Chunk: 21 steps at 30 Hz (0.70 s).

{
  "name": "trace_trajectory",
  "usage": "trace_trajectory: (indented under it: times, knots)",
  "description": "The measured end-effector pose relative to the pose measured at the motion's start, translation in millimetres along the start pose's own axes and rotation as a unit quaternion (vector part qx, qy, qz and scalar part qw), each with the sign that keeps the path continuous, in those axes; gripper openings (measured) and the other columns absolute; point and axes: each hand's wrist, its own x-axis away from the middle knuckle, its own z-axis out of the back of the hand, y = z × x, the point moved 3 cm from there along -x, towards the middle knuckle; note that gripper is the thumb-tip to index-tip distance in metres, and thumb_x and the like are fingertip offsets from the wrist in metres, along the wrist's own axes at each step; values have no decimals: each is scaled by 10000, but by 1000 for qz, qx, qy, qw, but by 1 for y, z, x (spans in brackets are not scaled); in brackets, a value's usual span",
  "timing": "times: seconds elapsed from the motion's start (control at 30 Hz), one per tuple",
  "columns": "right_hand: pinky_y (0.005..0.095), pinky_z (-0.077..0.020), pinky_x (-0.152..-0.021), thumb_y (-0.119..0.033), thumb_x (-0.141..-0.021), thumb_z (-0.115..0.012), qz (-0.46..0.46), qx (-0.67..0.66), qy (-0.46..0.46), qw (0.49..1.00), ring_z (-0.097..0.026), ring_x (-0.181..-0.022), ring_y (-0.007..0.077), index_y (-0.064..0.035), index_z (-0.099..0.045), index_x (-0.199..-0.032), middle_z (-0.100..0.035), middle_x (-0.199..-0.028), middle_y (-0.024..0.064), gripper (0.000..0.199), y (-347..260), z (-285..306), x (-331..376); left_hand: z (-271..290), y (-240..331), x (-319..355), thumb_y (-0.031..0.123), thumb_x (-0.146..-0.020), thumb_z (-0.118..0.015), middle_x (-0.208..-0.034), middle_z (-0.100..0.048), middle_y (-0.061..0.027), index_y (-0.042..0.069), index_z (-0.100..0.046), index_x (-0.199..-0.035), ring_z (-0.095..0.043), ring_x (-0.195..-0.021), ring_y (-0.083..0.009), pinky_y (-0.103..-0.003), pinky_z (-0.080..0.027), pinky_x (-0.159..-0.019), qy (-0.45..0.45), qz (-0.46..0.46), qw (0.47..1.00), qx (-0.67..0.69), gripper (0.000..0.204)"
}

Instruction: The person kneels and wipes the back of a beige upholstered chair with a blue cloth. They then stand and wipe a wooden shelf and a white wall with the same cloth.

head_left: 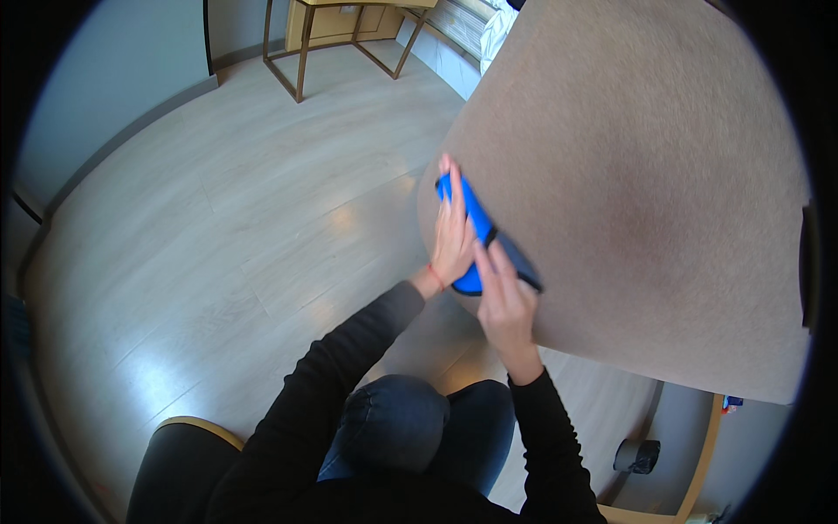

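Note:
A flat blue object with a dark grey end (479, 225) lies at the left edge of a beige felt-like tabletop (646, 175). My left hand (452, 229) lies flat along its blue part, fingers pointing away from me. My right hand (504, 295) presses on the dark grey end near the table's corner. Both arms wear black sleeves. What kind of thing the blue object is cannot be told.
Pale wood floor (218, 227) spreads to the left. A metal-framed stand (301, 52) is at the far wall. A dark round chair edge (179, 463) is at lower left. A small dark object (635, 455) sits on the floor at lower right.

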Motion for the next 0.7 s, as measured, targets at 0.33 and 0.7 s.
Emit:
trace_trajectory:
  times: [0.33,0.7]
  knots:
    - [394,-438,-967,-296,-1036,-436,-238,-227,-46,943,-564,-1173,354,-15,-492,-1355,-572,-1300,213,428,0,-50,-31,1,-32,-19,137,-936,-422,-1567,-270,-201,64,-165,-1549,-304,-1419,-395,-412,-292,-1142,22,53,997,49,669]
    - [313,-499,-658,33,-806,-633,-12,40,76,996,-604,-718,259,25,-631,-1213,-606,-1237,216,408,-6,-12,-40,3,1,-35,209,-945,-405,-1595,-206,-183,31,-169,-1543,-143,-1482,-384,-464,-181,-1184,20,-21,998,53,667]
